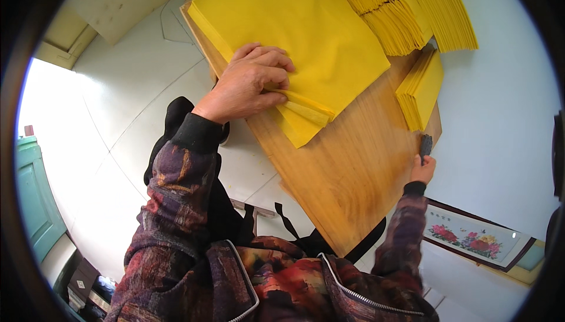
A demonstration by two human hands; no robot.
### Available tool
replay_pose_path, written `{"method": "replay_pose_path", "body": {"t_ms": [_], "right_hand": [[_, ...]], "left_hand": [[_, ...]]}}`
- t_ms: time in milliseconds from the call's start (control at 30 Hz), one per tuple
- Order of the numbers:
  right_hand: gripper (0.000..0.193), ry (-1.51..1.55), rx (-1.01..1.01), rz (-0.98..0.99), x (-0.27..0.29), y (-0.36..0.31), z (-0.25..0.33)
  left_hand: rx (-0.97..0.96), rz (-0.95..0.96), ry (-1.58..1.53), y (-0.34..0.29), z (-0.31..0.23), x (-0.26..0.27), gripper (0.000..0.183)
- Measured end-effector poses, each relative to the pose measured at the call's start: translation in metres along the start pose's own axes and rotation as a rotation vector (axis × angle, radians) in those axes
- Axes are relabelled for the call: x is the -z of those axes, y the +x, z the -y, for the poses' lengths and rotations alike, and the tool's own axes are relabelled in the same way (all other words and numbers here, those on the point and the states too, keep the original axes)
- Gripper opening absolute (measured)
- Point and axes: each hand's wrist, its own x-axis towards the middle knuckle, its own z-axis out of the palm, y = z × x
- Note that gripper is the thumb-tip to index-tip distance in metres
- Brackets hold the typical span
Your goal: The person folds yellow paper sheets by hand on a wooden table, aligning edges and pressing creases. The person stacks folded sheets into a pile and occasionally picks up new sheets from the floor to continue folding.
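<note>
A large stack of yellow paper sheets [300, 27] lies across the far part of the wooden table [335, 175]. My left hand [256, 80] is on its near edge, fingers curled and thumb pressed on a lifted, folded-over edge [309, 107] of the yellow sheets. Off to the right, beside the table's right edge, my right hand [422, 170] is closed round a dark grey oblong thing [426, 144]. Its kind is not clear. That thing points away from me, just short of a small folded yellow bundle [421, 90].
Several folded yellow bundles [397, 25] are heaped at the far right, against the pale wall [500, 86]. A framed flower picture [471, 233] is at the lower right. To the left are a pale floor [129, 104] and a green cabinet [38, 195].
</note>
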Motion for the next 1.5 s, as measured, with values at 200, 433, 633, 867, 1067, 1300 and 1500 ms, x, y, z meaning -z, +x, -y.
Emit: {"method": "replay_pose_path", "body": {"t_ms": [200,433,633,867,1067,1300,1500], "right_hand": [[0.011,0.514,0.367,0.466,0.057,-0.133,0.212],[0.034,0.344,0.747,0.331,0.049,-0.146,0.326],[0.017,0.301,0.785,0.289,0.044,-0.144,0.325],[0.007,0.500,0.651,0.436,0.041,-0.130,0.322],[0.007,0.632,0.350,0.691,0.037,-0.122,0.316],[0.007,0.680,0.185,0.782,0.038,-0.117,0.317],[0.009,0.670,0.220,0.748,0.040,-0.116,0.320]], "left_hand": [[-0.024,-0.042,0.003,-0.003,0.002,-0.005,0.013],[-0.053,-0.072,-0.030,-0.003,0.006,-0.009,0.011],[-0.048,-0.062,-0.033,-0.002,0.009,-0.009,0.012],[-0.034,-0.054,-0.042,-0.004,0.006,-0.007,0.015],[-0.038,-0.023,-0.043,-0.005,0.007,-0.004,0.022],[-0.049,0.002,-0.026,-0.005,0.007,-0.003,0.026],[-0.045,-0.012,-0.015,-0.004,0.005,-0.004,0.023]]}}
